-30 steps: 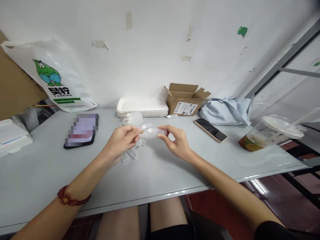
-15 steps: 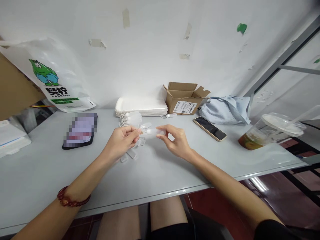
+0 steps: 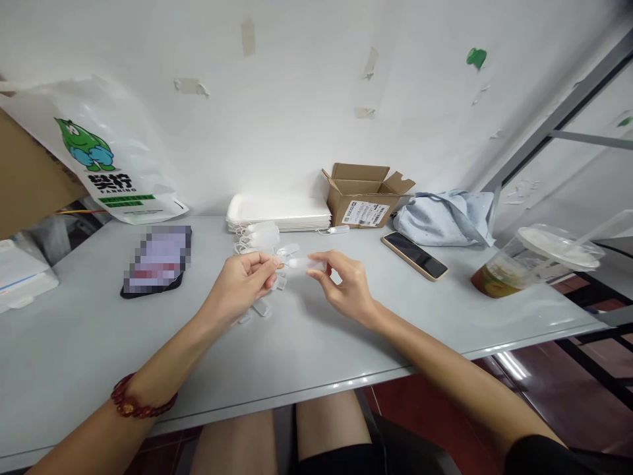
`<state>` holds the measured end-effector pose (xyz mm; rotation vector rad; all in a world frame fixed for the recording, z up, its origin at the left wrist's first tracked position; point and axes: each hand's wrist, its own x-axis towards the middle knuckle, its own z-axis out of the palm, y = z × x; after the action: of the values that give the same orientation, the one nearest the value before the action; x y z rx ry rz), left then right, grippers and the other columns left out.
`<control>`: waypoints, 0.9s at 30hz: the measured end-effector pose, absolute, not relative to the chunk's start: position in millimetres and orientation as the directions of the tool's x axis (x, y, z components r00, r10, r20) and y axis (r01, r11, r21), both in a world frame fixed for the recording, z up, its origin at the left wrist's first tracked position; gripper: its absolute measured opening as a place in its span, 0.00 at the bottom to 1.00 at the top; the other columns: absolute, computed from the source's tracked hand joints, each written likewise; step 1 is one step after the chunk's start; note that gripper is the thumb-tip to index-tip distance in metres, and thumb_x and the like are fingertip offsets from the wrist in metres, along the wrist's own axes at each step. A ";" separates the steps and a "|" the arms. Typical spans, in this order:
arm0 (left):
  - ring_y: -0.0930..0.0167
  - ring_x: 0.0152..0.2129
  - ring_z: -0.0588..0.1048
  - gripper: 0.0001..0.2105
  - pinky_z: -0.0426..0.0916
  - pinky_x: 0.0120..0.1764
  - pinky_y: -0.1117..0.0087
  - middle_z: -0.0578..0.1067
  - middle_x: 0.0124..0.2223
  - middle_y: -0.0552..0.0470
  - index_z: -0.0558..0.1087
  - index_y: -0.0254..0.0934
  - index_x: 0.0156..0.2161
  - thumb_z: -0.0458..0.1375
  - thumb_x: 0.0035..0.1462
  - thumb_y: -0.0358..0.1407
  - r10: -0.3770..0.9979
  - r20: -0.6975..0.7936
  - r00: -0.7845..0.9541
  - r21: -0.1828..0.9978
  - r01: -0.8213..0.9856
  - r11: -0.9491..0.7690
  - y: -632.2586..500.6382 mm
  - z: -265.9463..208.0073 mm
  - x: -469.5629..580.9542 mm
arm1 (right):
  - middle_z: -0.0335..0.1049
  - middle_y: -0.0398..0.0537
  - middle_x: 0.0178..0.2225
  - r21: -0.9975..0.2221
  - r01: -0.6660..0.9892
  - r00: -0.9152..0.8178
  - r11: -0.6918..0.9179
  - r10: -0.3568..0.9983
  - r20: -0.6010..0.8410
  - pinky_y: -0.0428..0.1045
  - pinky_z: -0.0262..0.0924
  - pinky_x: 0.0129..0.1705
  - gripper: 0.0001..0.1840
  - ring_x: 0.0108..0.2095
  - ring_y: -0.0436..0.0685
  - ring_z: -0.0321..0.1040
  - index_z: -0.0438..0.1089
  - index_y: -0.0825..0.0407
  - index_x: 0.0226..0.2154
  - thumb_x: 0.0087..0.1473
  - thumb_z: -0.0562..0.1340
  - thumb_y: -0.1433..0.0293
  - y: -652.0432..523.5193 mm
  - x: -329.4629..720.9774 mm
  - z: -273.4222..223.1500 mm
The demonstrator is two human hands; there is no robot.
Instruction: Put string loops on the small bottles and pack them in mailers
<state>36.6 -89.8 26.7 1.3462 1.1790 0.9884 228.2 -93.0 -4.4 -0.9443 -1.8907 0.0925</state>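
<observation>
Between the fingertips of my right hand (image 3: 346,280) is a small translucent plastic tube (image 3: 299,264), lying level with its white end toward the left. My left hand (image 3: 247,280) pinches something small at that end; a brownish tip shows, but its kind is too small to make out. Behind my left hand lies a row of similar tubes (image 3: 262,234) with white string loops. A few loose clear pieces (image 3: 261,307) lie on the table beneath it. One more looped tube (image 3: 339,229) rests in front of the cardboard box.
A stack of white trays (image 3: 279,212) stands against the wall beside an open cardboard box (image 3: 363,204). Phones lie at left (image 3: 157,260) and right (image 3: 415,255). Farther right are a blue cloth bag (image 3: 445,218) and a drink cup (image 3: 534,260). A white plastic bag (image 3: 113,152) stands at left.
My right hand's fingers have shifted slightly on the tube, and more of its body shows between the hands. My left hand keeps its pinch, nearly in the same place.
</observation>
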 end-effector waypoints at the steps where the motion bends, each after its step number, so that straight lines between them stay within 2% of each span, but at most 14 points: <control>1: 0.81 0.13 0.56 0.10 0.51 0.18 0.77 0.63 0.18 0.59 0.68 0.34 0.26 0.58 0.51 0.39 0.982 -0.054 0.181 0.991 0.128 0.031 -90.1 26.9 36.4 | 0.71 0.47 0.27 -0.442 0.568 -0.211 0.694 0.642 0.737 0.47 0.59 0.28 0.08 0.24 0.50 0.63 0.70 0.54 0.38 0.55 0.60 0.69 -93.4 227.7 -4.3; 7: 0.81 0.12 0.55 0.10 0.50 0.17 0.77 0.63 0.17 0.60 0.68 0.34 0.26 0.57 0.52 0.38 0.976 -0.078 0.201 0.988 0.145 0.049 -90.9 25.7 35.1 | 0.70 0.46 0.26 -0.436 0.562 -0.217 0.703 0.634 0.743 0.46 0.59 0.28 0.07 0.24 0.50 0.62 0.70 0.55 0.38 0.55 0.60 0.71 -92.5 227.5 -8.9; 14: 0.82 0.11 0.56 0.10 0.50 0.16 0.77 0.65 0.18 0.59 0.68 0.34 0.24 0.58 0.52 0.38 0.976 -0.084 0.202 0.983 0.180 0.048 -92.6 27.7 34.3 | 0.71 0.48 0.28 -0.404 0.525 -0.343 0.749 0.621 0.705 0.46 0.61 0.29 0.08 0.26 0.50 0.65 0.69 0.56 0.39 0.56 0.59 0.70 -84.2 227.0 -22.7; 17: 0.82 0.11 0.57 0.12 0.51 0.17 0.77 0.67 0.18 0.57 0.69 0.33 0.23 0.58 0.53 0.39 0.981 -0.074 0.181 0.987 0.156 0.046 -90.3 27.7 30.5 | 0.71 0.49 0.28 -0.381 0.531 -0.337 0.757 0.601 0.724 0.46 0.61 0.30 0.09 0.28 0.51 0.66 0.69 0.57 0.39 0.56 0.59 0.70 -83.2 226.5 -21.6; 22: 0.82 0.11 0.57 0.12 0.50 0.17 0.77 0.67 0.19 0.57 0.72 0.32 0.29 0.58 0.53 0.42 0.980 -0.118 0.163 0.991 0.085 0.105 -85.1 28.1 25.4 | 0.71 0.48 0.28 -0.331 0.555 -0.323 0.763 0.565 0.759 0.47 0.61 0.30 0.08 0.28 0.51 0.66 0.69 0.55 0.40 0.56 0.59 0.70 -84.3 226.6 -17.8; 27: 0.83 0.11 0.57 0.10 0.51 0.18 0.77 0.68 0.20 0.57 0.71 0.32 0.25 0.60 0.51 0.38 0.974 -0.084 0.209 0.988 0.143 0.054 -85.6 30.6 25.5 | 0.71 0.48 0.28 -0.332 0.562 -0.318 0.758 0.568 0.759 0.47 0.62 0.29 0.08 0.28 0.51 0.66 0.69 0.55 0.40 0.56 0.59 0.70 -85.2 226.9 -17.2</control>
<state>25.5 -85.6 30.6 1.3506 1.1764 0.9304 226.9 -85.2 -17.2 -0.8533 -1.9902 0.0088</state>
